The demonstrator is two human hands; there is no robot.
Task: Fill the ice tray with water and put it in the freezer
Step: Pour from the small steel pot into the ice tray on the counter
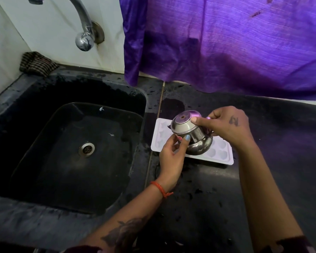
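A white ice tray [221, 154] with heart-shaped cells lies on the black counter, right of the sink. Above it I hold a small steel pot [186, 128] tipped far over, its base turned up and to the left, its mouth down toward the tray. My right hand [224, 125] grips the pot from the right, with a finger pressed on its base. My left hand [173, 154] pinches its lower left side, thumb on the rim. The pot and hands hide the tray's middle. I cannot tell if water is flowing.
A deep black sink [77, 143] with a steel drain fills the left. A chrome tap [84, 33] juts from the white wall above it, and a dark folded cloth [37, 63] sits in the corner. Purple fabric [226, 42] hangs behind the wet counter [272, 143].
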